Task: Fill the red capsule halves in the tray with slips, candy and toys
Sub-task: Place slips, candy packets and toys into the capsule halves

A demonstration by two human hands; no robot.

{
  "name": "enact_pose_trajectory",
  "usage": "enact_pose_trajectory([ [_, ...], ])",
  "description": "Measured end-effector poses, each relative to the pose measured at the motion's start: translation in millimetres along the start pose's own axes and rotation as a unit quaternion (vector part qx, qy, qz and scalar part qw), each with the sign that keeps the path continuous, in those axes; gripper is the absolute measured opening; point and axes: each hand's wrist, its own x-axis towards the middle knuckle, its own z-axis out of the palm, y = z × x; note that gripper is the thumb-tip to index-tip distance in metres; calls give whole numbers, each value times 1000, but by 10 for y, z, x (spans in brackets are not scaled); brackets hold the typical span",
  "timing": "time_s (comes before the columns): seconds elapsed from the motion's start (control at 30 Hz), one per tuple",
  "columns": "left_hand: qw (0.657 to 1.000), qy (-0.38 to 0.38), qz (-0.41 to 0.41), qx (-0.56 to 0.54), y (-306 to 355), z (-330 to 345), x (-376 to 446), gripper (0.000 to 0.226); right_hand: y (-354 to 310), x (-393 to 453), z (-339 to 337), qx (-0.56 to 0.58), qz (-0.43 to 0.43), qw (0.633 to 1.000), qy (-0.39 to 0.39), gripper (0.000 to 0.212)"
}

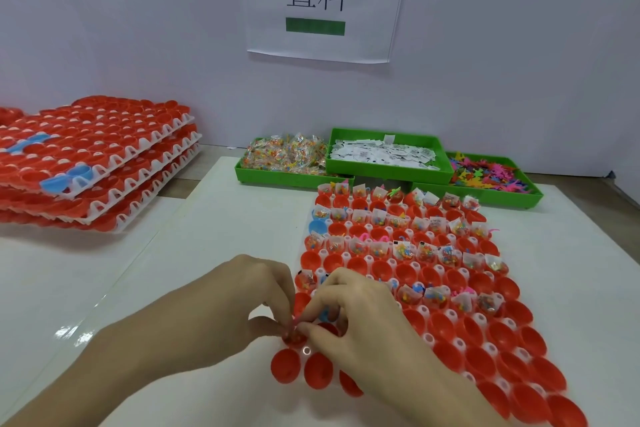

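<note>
Red capsule halves: seated in the white tray on the white table, right of centre. Far rows hold packets and toys; the near rows sit mostly bare.

Step in hand, as we judge it: loading the capsule half at the tray's near left corner. To do it well, we would press the contents down below the rim so nothing springs out, keep the neighbouring cups undisturbed, and work along the row in order.

Left hand: fingers curled, fingertips meeting over that corner cup, pinching a small pink piece; what it is we cannot tell.

Right hand: fingers curled, thumb and forefinger closing on the same pink piece from the other side; a blue item shows under its fingers, hold unclear. Both forearms come in low from the near edge, wrists nearly level.

Supply, far side: green bins of candy, slips and toys.

Left: stacked trays of red halves.
</note>
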Motion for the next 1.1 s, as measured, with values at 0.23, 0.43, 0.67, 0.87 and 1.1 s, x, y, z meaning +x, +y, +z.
enact_pose_trajectory([
  [0.23,997,62,-41,-16,86,109,-22,12,-23,9,-9,4,0,1000,5,12],
  [0.43,995,69,-69,12,118,124,-8,8,-22,19,-39,-31,-16,999,-34,13],
  [0.67,999,-6,-22,48,121,-77,35,11,80,26,-328,67,-18,997,-44,25],
  [0.87,996,-57,-75,-4,112,-363,143,12,185,61,-614,197,8,980,39,25],
  [1.1,968,173,-133,123,-639,-711,1212,26,291,61,-831,285,27,946,149,28],
])
